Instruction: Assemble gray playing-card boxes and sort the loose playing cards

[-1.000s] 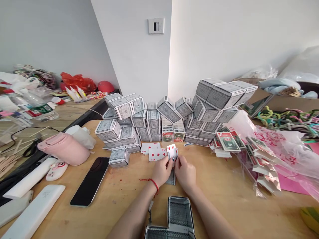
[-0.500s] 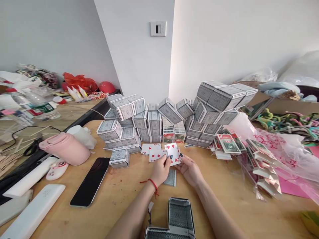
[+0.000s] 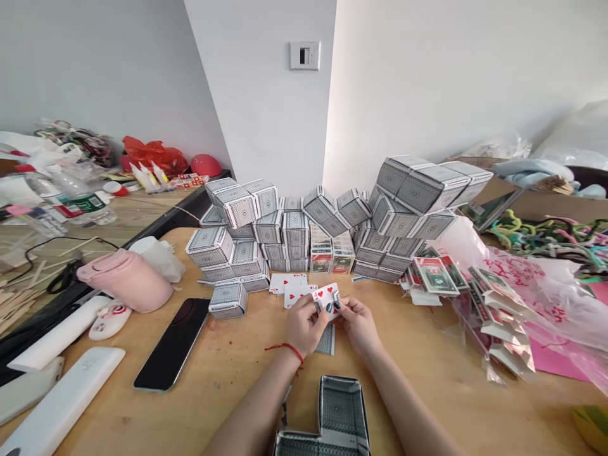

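Note:
My left hand [image 3: 303,326] and my right hand [image 3: 360,324] meet over the wooden table [image 3: 223,373], both pinching one red hearts playing card [image 3: 327,296] that is bent between the fingers. A face-down card [image 3: 327,340] lies on the table under my hands. Two or three face-up hearts cards [image 3: 291,286] rest just beyond them. A folded box of patterned cards [image 3: 338,411] stands near the table's front edge between my forearms.
A heap of several grey patterned card cubes [image 3: 332,221] lines the wall. A black phone [image 3: 173,342], a pink pouch [image 3: 126,278] and white cases [image 3: 61,399] lie left. Flattened card packs [image 3: 475,285] and a plastic bag [image 3: 532,285] lie right.
My hands have come back together after parting half a second ago. The hearts card, flat in my left hand then, is now pinched and bent by both hands.

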`<state>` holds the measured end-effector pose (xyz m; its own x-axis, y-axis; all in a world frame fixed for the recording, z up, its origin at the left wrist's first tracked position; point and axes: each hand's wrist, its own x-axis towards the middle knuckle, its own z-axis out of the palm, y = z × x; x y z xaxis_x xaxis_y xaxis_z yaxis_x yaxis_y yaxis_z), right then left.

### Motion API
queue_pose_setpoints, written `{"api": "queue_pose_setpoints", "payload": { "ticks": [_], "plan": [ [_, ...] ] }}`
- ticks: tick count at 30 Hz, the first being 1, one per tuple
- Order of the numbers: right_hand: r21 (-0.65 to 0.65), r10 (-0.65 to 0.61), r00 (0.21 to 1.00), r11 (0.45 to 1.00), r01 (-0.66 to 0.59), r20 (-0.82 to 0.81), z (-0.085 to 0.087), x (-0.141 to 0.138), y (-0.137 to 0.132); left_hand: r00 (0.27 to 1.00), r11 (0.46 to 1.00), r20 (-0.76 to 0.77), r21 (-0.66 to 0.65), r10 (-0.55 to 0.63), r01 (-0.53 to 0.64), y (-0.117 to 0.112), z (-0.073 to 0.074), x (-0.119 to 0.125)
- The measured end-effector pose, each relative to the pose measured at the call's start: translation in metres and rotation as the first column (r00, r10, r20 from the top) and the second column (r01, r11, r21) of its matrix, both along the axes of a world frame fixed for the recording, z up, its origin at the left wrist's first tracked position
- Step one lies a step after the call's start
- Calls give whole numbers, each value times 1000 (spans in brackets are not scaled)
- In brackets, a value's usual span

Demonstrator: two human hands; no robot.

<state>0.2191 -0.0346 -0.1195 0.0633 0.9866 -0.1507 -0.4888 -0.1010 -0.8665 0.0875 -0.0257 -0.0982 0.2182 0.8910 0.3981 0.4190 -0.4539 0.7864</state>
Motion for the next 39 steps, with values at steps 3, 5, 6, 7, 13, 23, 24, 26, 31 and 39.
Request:
{"api": "queue_pose_setpoints", "payload": {
  "ticks": [3, 5, 6, 7, 13, 23, 24, 26, 31, 39],
  "plan": [
    [22, -26, 994, 999, 24, 102, -2, -4, -2, 992, 995, 109, -79, 69, -60, 1, 2, 4],
    [54, -37, 986, 998, 28, 165, -1, -8, -3, 973, 982, 227, -189, 45, -1, 2, 1, 9],
    [73, -42, 980, 997, 28, 196, -1, -9, -3, 953, 967, 300, -249, 31, 48, 2, 0, 12],
    [92, -46, 973, 995, 26, 227, 0, -11, -4, 927, 947, 375, -307, 30, 93, 2, -2, 15],
    [117, -33, 931, 993, -10, 363, -1, -15, -5, 782, 849, 575, -514, 239, 119, 1, -6, 23],
    [97, -28, 903, 995, -15, 428, 4, -23, -12, 788, 840, 537, -540, 302, 46, 10, -7, 17],
    [89, -34, 911, 996, -3, 412, 4, -22, -12, 799, 844, 526, -535, 290, 46, 10, -6, 17],
    [64, -40, 930, 998, 18, 365, 4, -20, -11, 816, 860, 516, -508, 260, 47, 10, -5, 16],
    [40, -95, 961, 995, 88, 260, 2, -15, -9, 831, 929, 525, -369, 183, 29, 8, -5, 9],
    [84, -7, 983, 996, -9, 184, 6, -13, -9, 893, 939, 443, -333, 74, 88, 10, -7, 1]
  ]
}}
